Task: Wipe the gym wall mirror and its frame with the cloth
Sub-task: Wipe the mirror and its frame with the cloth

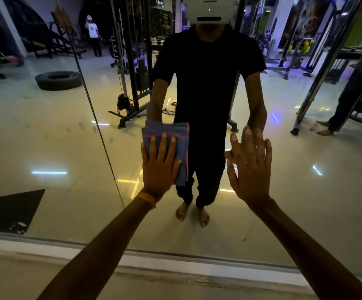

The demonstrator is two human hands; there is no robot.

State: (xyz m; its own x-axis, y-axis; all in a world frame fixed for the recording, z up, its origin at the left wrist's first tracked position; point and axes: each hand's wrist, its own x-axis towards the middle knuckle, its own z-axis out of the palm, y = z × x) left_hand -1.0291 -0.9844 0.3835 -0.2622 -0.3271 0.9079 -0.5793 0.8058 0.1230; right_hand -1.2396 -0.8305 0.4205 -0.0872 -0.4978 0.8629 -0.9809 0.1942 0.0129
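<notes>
The left grip (158, 167) is lying flat with straight fingers, pressing the blue cloth (175, 135) onto the mirror (67, 148) at centre frame. The right grip (249, 169) is spreading bare on the glass beside it, holding nothing. Wiping well is likely calling for even palm pressure and overlapping passes, ending at the frame (197, 268) along the bottom. The mirror's upper and side edges are running out of view, and dim light is hiding smears.

A gym: the wall mirror (45, 126) reflects a cable machine (132, 87) at 11 o'clock, a tyre (58, 80) at 10, steel racks (325, 68) at 2.
</notes>
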